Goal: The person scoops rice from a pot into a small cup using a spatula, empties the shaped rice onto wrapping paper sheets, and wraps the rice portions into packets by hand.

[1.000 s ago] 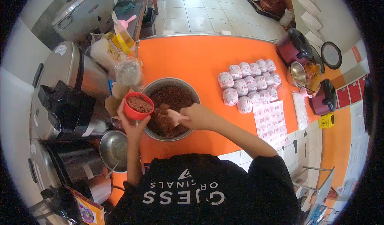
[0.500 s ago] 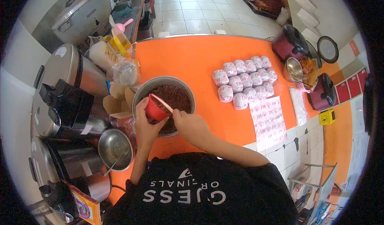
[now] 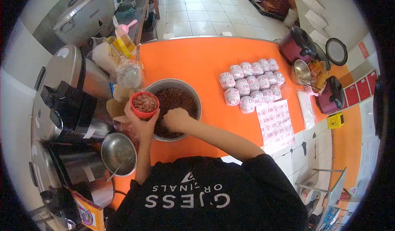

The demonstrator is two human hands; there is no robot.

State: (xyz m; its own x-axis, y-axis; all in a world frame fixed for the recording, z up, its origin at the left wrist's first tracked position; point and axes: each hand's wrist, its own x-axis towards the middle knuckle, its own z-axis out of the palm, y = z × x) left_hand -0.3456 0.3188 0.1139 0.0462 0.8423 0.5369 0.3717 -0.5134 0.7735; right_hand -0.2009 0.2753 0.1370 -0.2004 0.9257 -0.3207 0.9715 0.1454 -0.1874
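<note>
My left hand [image 3: 142, 122] is wrapped round a red cup [image 3: 139, 113], filled to about its rim with reddish-brown cooked rice [image 3: 145, 102]. The cup is tilted a little and held over the left rim of a round metal pot [image 3: 197, 107]. More of the same dark rice [image 3: 175, 97] lies inside the pot. My right hand [image 3: 176, 119] is closed, low inside the pot beside the cup. The pale pink rice paddle seen in it earlier is now hidden by the hand and the rice.
Wrapped round bundles [image 3: 252, 83] stand in rows at the right, by a patterned wrapping sheet [image 3: 275, 124]. Large cookers [image 3: 78, 103] crowd the left side, near a metal bowl [image 3: 118, 153] with a spoon. Purple rice cookers [image 3: 296, 44] stand far right on the orange table [image 3: 185, 58].
My right hand has moved from the cup's rim down into the pot, taking the paddle out of sight. My left hand has shifted slightly left and turned the cup's mouth upward.
</note>
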